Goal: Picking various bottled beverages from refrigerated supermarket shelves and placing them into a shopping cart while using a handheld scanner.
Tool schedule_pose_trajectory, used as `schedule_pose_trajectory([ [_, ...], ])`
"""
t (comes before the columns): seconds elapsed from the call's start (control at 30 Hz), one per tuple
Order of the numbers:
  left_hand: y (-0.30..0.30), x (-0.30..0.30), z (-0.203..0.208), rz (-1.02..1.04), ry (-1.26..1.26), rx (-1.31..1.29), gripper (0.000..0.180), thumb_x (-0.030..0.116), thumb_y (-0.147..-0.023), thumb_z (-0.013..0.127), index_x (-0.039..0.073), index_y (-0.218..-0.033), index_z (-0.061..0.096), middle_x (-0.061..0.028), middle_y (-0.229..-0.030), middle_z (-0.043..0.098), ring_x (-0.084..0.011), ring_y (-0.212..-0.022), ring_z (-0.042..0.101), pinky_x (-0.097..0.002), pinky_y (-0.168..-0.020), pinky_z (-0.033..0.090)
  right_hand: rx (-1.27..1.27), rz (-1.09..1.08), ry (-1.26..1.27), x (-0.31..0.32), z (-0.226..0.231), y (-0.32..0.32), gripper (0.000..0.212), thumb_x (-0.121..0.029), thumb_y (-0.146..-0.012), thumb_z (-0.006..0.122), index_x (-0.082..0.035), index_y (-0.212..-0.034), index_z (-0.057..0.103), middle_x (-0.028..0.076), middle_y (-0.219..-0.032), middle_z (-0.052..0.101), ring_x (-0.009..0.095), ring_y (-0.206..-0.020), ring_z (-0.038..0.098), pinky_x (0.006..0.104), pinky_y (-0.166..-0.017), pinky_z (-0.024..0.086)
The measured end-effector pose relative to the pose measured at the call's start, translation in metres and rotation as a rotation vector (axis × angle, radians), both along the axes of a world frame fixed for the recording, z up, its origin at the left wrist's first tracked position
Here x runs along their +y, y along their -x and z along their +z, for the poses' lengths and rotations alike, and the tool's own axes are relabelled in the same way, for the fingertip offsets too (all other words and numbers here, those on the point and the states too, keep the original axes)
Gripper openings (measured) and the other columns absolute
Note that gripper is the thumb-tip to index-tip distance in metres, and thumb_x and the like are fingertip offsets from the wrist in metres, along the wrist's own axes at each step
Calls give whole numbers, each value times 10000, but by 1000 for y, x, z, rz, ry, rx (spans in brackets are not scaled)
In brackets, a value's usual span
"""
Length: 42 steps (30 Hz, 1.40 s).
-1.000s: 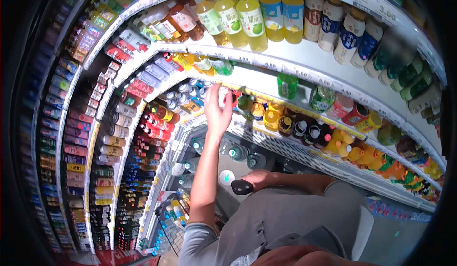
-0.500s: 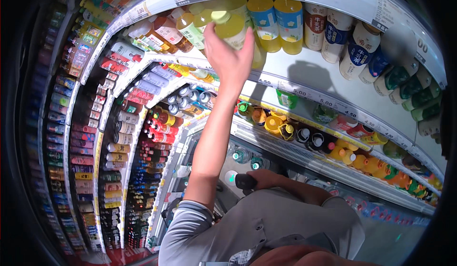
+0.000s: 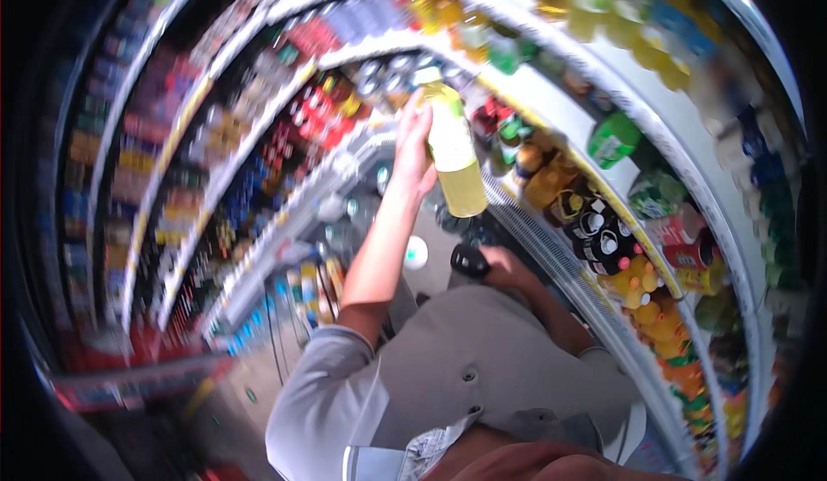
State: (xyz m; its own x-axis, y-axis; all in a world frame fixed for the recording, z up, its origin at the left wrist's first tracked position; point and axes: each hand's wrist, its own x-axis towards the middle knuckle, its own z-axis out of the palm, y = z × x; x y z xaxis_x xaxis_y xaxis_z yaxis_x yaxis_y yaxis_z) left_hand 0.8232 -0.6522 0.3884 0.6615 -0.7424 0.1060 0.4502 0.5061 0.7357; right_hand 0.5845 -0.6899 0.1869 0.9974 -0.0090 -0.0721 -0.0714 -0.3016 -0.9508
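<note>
My left hand [image 3: 413,147] is closed around a clear plastic bottle of pale yellow drink [image 3: 459,175] with a light cap and a pale label. The bottle is held out in front of my body, slightly tilted, away from the shelves. Lower down, near my waist, my right hand [image 3: 506,271] is closed on a small black rounded object [image 3: 469,260]. Its exact kind does not show, and some of the fingers are hidden behind it.
Curved drink shelves [image 3: 603,80] wrap around in front and to both sides, blurred by motion. Large dark-capped bottles [image 3: 594,235] and orange drinks [image 3: 650,309] fill the lower right shelf. A round white spot [image 3: 416,253] lies on the floor. A red-edged unit [image 3: 138,386] stands at left.
My left hand has taken the yellow drink bottle from the upper shelf and drawn it down and back toward me. The view has swung left and down. My right hand still holds the black object.
</note>
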Motion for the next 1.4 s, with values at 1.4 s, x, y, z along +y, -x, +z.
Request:
schedule_pose_trajectory([
  [1.4,93,602,-330,874,-691,857,155,192,-974,610,43,-967,649,-37,-828,651,-155,-642,632,-279,-570,517,233,614,224,356,86,-161,491,-167,-772,789,-3,-1206,629,213,-1016,715,377,-992,702,413,-857,525],
])
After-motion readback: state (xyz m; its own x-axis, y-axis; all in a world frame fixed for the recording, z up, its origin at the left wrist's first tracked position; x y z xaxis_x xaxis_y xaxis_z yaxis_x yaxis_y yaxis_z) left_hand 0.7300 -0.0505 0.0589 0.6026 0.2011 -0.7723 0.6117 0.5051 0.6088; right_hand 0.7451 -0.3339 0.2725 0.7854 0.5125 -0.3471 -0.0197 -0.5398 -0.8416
